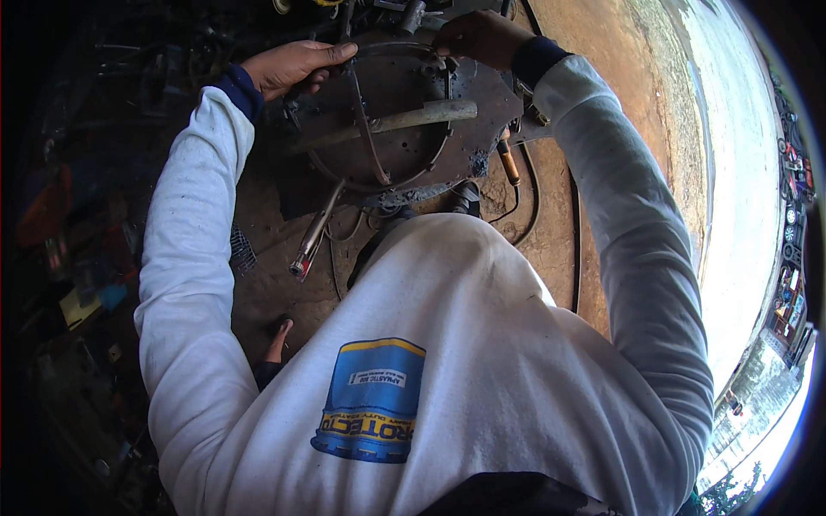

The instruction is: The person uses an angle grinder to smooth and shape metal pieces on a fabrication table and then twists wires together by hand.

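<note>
A round metal frame (428, 165) of thin bent bar lies on a dark steel plate (486, 95), with a curved flat strip (363, 129) running across it. At the frame's far left, my left hand (297, 67) is closed, its thumb pressed against the strip's upper end. My right hand (482, 39) is closed on the far right of the frame's rim, by a short upright piece; its fingers are in shadow. A straight dull bar (413, 119) passes through the frame, slanting up to the right.
Below the plate's near edge a rod-shaped tool (318, 232) sticks out. An orange-handled tool (508, 162) with a cable hangs at the plate's right. Cables (575, 232) trail over the brown ground. Dark metal clutter fills the left. A person's bare foot (280, 335) shows at lower left.
</note>
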Motion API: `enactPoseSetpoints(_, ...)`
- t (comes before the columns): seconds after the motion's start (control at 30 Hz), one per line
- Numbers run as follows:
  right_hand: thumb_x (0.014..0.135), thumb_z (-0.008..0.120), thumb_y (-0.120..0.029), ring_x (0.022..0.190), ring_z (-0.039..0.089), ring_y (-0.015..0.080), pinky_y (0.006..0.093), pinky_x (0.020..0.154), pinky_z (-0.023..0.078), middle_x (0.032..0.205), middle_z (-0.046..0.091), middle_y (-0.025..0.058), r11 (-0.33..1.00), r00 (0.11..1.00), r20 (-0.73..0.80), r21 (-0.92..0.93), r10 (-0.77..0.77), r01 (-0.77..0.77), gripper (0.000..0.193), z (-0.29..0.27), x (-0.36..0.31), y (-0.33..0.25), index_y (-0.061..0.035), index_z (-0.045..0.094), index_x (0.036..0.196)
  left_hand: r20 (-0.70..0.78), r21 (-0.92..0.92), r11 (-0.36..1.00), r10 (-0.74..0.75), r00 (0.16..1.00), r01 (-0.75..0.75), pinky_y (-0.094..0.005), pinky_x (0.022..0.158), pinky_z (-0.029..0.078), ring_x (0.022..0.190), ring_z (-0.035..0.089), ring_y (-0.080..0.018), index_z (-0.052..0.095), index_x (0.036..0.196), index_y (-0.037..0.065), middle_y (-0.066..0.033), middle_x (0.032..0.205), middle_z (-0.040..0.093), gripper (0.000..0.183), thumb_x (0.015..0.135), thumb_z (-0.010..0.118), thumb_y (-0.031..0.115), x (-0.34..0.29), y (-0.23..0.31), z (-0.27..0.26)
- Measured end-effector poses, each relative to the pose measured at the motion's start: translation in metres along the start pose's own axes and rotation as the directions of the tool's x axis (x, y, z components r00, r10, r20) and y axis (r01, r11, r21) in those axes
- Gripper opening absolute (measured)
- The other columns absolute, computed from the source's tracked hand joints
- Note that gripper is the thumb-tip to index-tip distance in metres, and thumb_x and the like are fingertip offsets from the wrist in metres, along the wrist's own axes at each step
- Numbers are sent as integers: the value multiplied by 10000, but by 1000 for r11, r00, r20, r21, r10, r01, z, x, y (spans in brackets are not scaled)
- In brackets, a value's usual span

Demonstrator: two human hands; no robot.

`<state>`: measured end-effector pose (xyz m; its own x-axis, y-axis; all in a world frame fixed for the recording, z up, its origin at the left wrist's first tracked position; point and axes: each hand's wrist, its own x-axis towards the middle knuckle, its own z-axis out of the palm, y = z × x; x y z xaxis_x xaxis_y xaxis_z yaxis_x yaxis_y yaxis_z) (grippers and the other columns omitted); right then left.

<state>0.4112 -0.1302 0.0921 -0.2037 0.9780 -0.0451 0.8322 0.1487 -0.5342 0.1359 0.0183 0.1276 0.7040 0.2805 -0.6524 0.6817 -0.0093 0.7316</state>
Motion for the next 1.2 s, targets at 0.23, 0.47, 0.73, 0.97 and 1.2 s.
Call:
enactPoseSetpoints(0.23,884,621,-346,920,671,257,388,836,512,970,708,51,997,997,26,22,68,-69,212,1,0,0,-221,719,1024,13,7,1000,5,1000,-6,-198,598,380,685,388,-22,609,1018,109,95,772,434,440,877,620,526,-2,3,2)
enactPoseSetpoints(0.47,882,622,-357,925,669,261,392,847,510,975,708,52,999,999,12,30,40,-41,219,3,0,4,-227,718,1030,-16,2,999,44,999,-44,-192,582,386,658,384,-18,636,927,130,111,722,424,460,849,616,582,-2,2,5)
enactPoseSetpoints(0.73,890,611,-346,939,659,275,389,858,503,989,701,56,1000,1000,4,0,25,-25,210,2,1,1,-213,716,1015,-58,13,999,35,998,-35,-193,575,372,644,387,-19,620,877,133,97,692,414,480,830,620,610,0,-4,4)
enactPoseSetpoints(0.97,870,585,-190,850,671,263,383,771,520,917,704,109,987,985,-67,3,-158,159,181,4,9,28,-105,723,952,-75,9,999,53,996,-52,-193,574,383,644,396,-19,623,851,133,94,705,447,480,822,628,613,1,-1,6)
enactPoseSetpoints(1.2,871,568,-151,878,666,262,379,779,518,952,700,114,980,977,-77,6,-197,198,184,8,14,31,-100,715,970,-59,-17,998,58,997,-59,-199,568,381,641,401,-21,615,840,128,89,699,445,464,823,643,591,1,-3,5)
